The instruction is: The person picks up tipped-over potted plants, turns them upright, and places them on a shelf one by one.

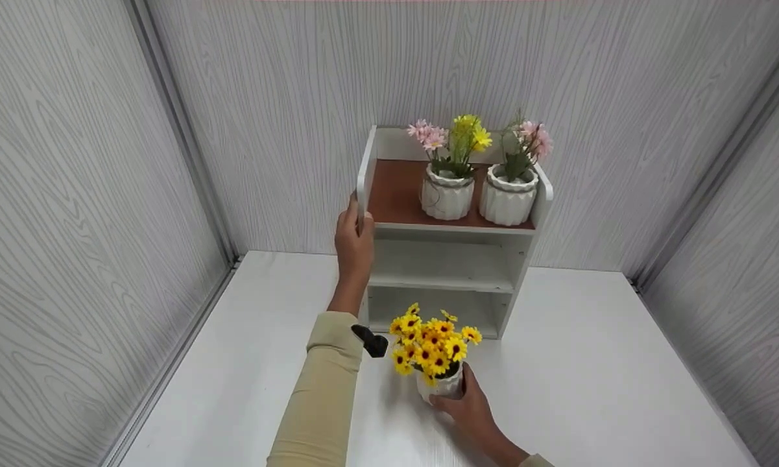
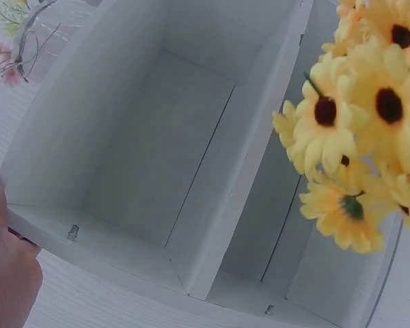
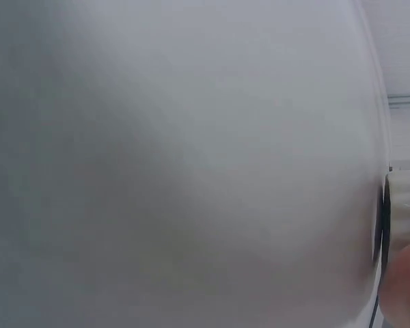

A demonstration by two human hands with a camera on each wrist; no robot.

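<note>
My left hand [image 1: 354, 243] grips the left side panel of a small white shelf unit [image 1: 441, 263], near its top tier. In the left wrist view, part of that hand [image 2: 10, 260] shows at the panel's edge. In front of the unit, low over the white table, my right hand [image 1: 472, 410] holds a ribbed white flowerpot [image 1: 436, 386] from its right side. Yellow flowers with dark centres [image 1: 428, 344] fill this pot. The right wrist view is mostly a blurred pale surface, with a fingertip [image 3: 404, 290] against the pot [image 3: 404, 205] at the right edge.
Two more white pots stand on the brown top tier: one with pink and yellow flowers [image 1: 449, 198], the other with pink flowers [image 1: 508, 200]. Below are two white compartments. Wood-patterned walls [image 1: 266, 97] enclose the white table [image 1: 597, 363] at the back and sides.
</note>
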